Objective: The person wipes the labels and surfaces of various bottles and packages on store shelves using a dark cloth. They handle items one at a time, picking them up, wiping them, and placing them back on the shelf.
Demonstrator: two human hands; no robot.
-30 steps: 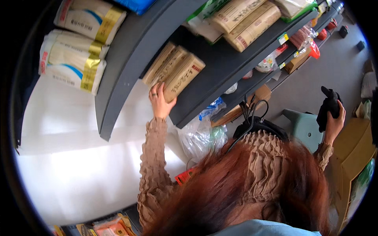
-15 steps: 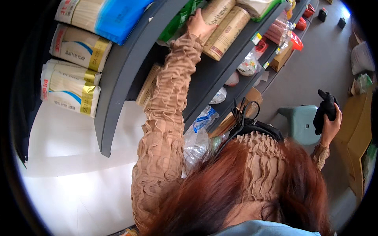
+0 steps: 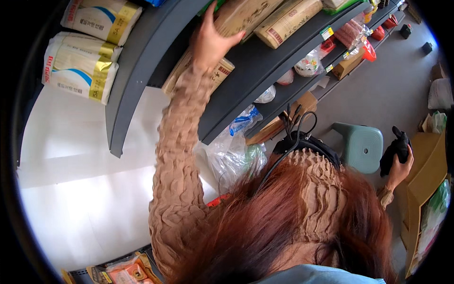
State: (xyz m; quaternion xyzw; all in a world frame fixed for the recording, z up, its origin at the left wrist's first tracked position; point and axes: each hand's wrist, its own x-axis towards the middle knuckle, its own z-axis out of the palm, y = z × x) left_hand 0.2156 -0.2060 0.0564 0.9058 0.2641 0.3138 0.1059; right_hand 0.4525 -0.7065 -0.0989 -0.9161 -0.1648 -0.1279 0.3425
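Spanning the near end of a beige paper-wrapped packet (image 3: 248, 16), the left hand (image 3: 209, 46) has thumb and fingers apart; whether it grips, I cannot tell. A matching packet (image 3: 289, 22) lies to its right. The right hand (image 3: 401, 168) clasps a black bundle (image 3: 392, 154).

At twelve o'clock the left hand (image 3: 208, 45), blurred, spreads thumb and fingers around the near end of a beige pack (image 3: 246, 16) on a dark shelf (image 3: 255, 68); a second pack (image 3: 289, 23) lies at one. At three the right hand (image 3: 400, 165) grips a black bundle (image 3: 393, 152); further in stands a green stool (image 3: 363, 149). White packs (image 3: 82, 68) show at ten.
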